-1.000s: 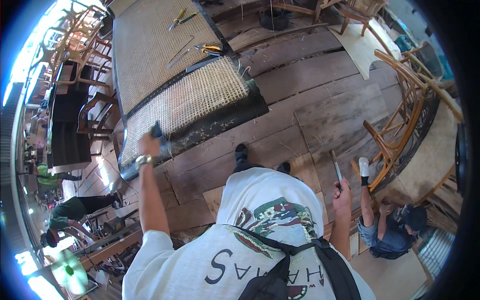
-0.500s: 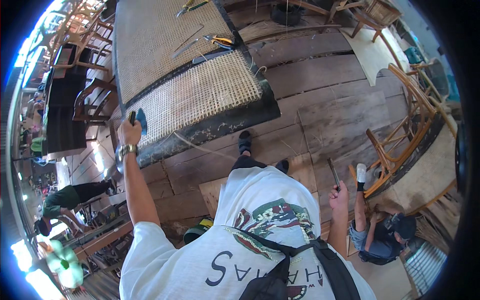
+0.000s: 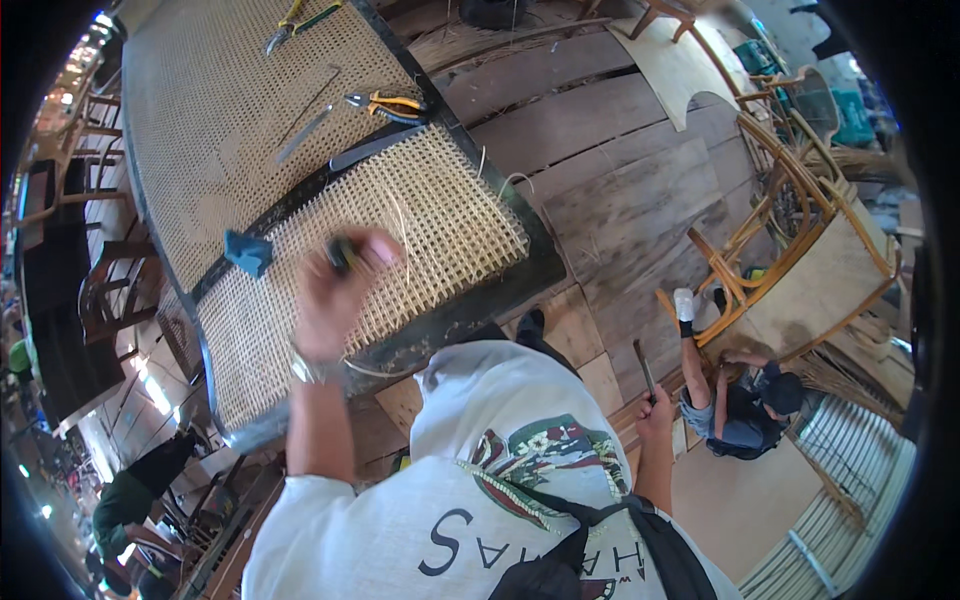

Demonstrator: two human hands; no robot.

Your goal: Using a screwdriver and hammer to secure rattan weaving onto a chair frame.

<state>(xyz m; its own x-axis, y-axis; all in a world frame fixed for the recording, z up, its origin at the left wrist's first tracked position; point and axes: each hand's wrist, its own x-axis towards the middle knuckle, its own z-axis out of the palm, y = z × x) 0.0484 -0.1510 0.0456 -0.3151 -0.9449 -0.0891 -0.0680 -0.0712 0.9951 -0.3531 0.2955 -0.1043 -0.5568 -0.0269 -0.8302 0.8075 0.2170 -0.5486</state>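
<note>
My left hand (image 3: pixel 338 290), smeared by motion, is above a woven cane panel (image 3: pixel 430 210) with a small black object (image 3: pixel 342 254) in its grip; its kind is too blurred to tell. Beside it, a crumpled blue cloth (image 3: pixel 247 253) lies on the weave near the panel's dark edge. Low on the right, my right hand (image 3: pixel 655 412) is closed round the lower end of a thin, dark, blade-like tool (image 3: pixel 643 365) pointing up and away. Farther up the cane surface rest orange-handled pliers (image 3: pixel 390 106), a flat dark blade (image 3: pixel 375 147), and a second pair of pliers (image 3: pixel 300 26).
A bent-wood chair frame (image 3: pixel 790 220) stands to the right, close to a seated person (image 3: pixel 745 410) in a dark cap. Another person (image 3: pixel 140 510) bends over at the lower left. Dark wooden chairs (image 3: pixel 105 290) line the left. Wooden boards (image 3: pixel 640 210) cover the floor.
My left hand has moved right across the panel, away from the blue cloth, which now lies apart on the weave. The view has shifted, and my right hand still holds the tool.
</note>
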